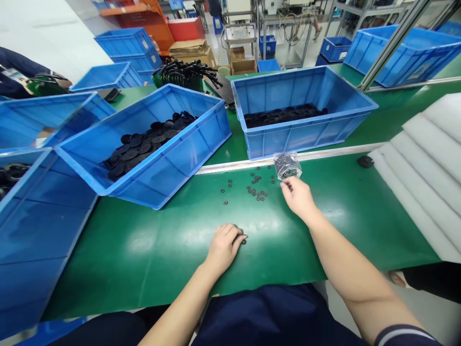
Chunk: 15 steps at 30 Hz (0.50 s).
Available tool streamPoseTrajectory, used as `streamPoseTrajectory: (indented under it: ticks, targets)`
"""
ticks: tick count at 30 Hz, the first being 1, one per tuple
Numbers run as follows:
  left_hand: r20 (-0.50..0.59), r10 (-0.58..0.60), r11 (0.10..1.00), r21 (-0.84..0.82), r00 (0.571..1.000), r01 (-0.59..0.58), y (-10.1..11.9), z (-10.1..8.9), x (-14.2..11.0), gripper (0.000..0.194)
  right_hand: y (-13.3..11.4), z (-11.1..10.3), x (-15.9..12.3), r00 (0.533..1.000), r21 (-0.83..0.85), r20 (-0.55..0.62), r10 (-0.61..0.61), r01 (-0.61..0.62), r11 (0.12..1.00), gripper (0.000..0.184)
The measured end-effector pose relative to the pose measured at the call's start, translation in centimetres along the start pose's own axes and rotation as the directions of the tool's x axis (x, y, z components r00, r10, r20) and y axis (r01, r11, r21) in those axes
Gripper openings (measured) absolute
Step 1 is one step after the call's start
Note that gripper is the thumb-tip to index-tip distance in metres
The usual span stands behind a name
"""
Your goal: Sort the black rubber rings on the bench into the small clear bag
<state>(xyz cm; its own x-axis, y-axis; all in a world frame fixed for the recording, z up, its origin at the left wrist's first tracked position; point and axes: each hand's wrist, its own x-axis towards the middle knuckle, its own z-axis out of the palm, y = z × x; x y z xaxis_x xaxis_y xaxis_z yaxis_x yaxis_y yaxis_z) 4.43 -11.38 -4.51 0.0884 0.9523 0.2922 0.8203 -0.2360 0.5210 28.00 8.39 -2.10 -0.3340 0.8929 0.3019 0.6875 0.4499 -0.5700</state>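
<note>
My left hand (224,244) rests on the green table with its fingers curled and thumb and fingertips close together on small dark parts. One small dark ring (244,242) shows at the thumb tip. My right hand (298,196) has its fingers pinched at the near edge of a clear plastic bag (287,166) of small dark metallic pieces. Whatever lies between those fingertips is hidden. Several loose small dark rings (254,192) are scattered on the table to the left of my right hand.
Two blue bins (194,158) (298,137) of flat black discs stand behind the work area. More blue bins (32,245) flank the left. White foam sheets (425,168) and a black round part (365,162) lie at right. Another person's arm (21,72) shows at far left.
</note>
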Motion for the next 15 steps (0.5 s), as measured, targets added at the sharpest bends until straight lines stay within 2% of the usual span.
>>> streamPoseTrajectory:
  ticks: [2,4,7,10,15]
  targets:
    - [0.007,-0.001,1.0,-0.01,1.0,0.001,0.1,-0.2,0.2,0.018,-0.7,0.7,-0.3,0.982,-0.069,0.188,0.009,0.004,0.998,0.013]
    - [0.034,0.008,1.0,-0.026,0.999,-0.007,0.2,-0.6,0.1,0.018,-0.9,1.3,-0.2,0.965,-0.145,0.259,0.044,-0.006,0.989,0.012]
    - [0.072,0.048,0.999,-0.025,0.996,-0.046,0.3,-1.0,-0.6,0.024,-0.6,2.0,0.2,0.967,-0.177,0.233,0.101,-0.059,0.982,0.012]
    - [0.049,0.05,0.999,-0.008,0.998,-0.05,0.1,-0.6,-0.6,0.015,0.0,2.1,0.6,0.974,-0.151,0.199,0.107,-0.078,0.985,0.012]
    - [-0.03,0.005,1.0,0.029,1.0,-0.005,-1.2,1.5,3.4,0.013,1.1,1.8,0.7,0.987,-0.102,0.151,0.053,-0.038,0.994,0.016]
